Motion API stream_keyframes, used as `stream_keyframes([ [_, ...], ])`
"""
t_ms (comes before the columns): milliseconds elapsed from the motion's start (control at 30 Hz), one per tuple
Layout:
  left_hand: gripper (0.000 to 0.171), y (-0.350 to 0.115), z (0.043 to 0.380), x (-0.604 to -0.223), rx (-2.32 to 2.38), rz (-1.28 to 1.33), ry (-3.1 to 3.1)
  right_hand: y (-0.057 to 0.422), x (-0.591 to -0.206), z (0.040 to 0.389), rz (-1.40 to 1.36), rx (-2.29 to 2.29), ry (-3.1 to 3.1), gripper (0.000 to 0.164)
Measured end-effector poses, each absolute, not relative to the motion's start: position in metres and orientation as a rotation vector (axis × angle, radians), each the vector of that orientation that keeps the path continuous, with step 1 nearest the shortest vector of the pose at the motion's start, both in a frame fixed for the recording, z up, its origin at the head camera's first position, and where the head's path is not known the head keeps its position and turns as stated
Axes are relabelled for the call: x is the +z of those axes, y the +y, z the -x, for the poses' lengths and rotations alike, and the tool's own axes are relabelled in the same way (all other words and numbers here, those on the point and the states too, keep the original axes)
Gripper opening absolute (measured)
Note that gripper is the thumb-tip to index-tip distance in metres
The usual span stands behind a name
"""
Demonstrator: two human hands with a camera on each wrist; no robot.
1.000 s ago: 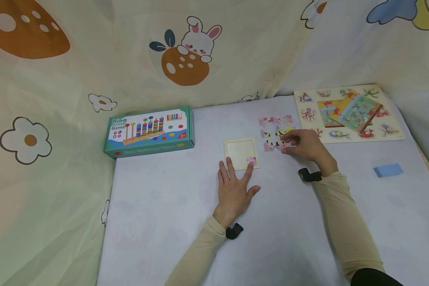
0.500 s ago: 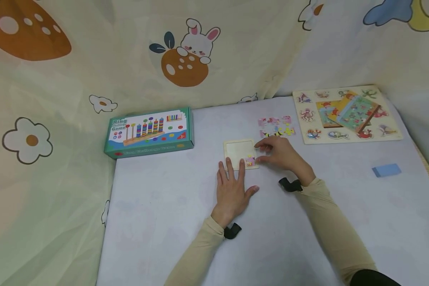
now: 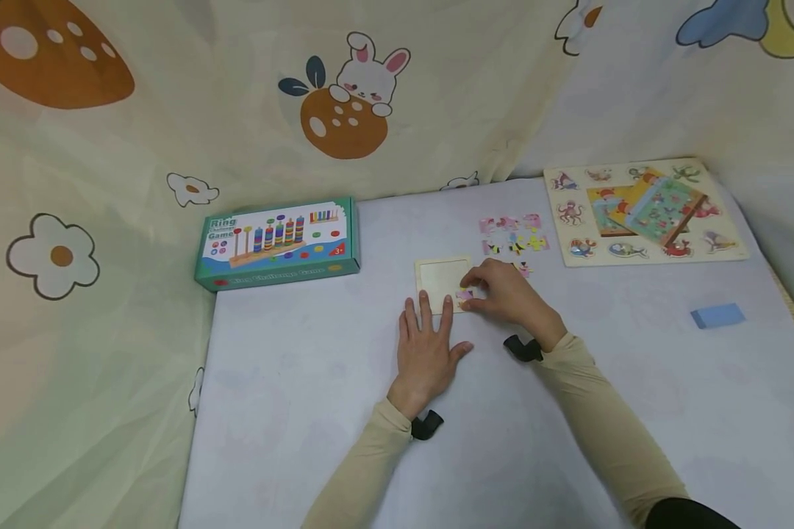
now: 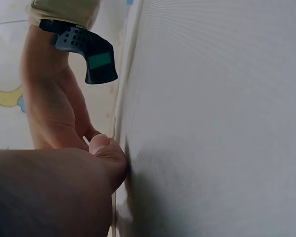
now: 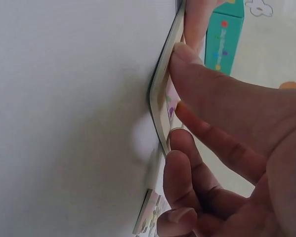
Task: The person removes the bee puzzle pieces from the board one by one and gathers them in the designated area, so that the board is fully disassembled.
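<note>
A small square puzzle tray (image 3: pixel 440 275) with a pale wooden border lies mid-table in the head view. My left hand (image 3: pixel 426 361) is spread flat, its straight fingertips resting on the tray's near edge. At the tray's near right corner, my right hand (image 3: pixel 511 300) pinches a puzzle piece between thumb and fingers; the fingers mostly cover it. A pink patch of puzzle piece (image 3: pixel 465 294) shows there. Pink also appears inside the tray wall in the right wrist view, behind the thumb (image 5: pixel 187 59). Several loose pink and yellow puzzle pieces (image 3: pixel 512 244) lie beyond the right hand.
A green ring game box (image 3: pixel 278 242) stands at the back left. At the back right lies a wooden sea-animal board (image 3: pixel 569 253) with colourful puzzle boards on top. A blue block (image 3: pixel 717 316) sits to the right. Patterned cloth (image 3: pixel 238 110) hangs behind the table.
My right hand has moved left from the loose pieces to the tray's near right corner, carrying a puzzle piece. The left hand stays at the near edge, its index finger shifted slightly left.
</note>
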State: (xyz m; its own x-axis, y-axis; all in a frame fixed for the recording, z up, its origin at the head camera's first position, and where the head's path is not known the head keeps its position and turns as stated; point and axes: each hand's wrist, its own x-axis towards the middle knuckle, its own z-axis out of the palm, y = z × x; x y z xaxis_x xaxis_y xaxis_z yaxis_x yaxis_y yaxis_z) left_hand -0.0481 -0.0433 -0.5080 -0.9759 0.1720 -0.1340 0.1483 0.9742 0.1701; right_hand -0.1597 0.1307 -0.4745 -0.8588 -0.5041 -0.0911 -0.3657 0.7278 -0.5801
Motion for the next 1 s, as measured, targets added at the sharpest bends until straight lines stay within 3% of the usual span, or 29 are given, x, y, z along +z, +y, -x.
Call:
stream_keyframes([
  [733, 0.089, -0.0429, 0.0496, -0.5101, 0.259, -0.222, 2.941, 0.1306, -0.4774, 0.1594, 0.767, -0.926, 2.595, 0.045],
  [1000, 0.088, -0.0436, 0.0476, -0.5099, 0.303, -0.258, 2.996, 0.1363, -0.4783, 0.1603, 0.747, -0.98, 2.598, 0.038],
])
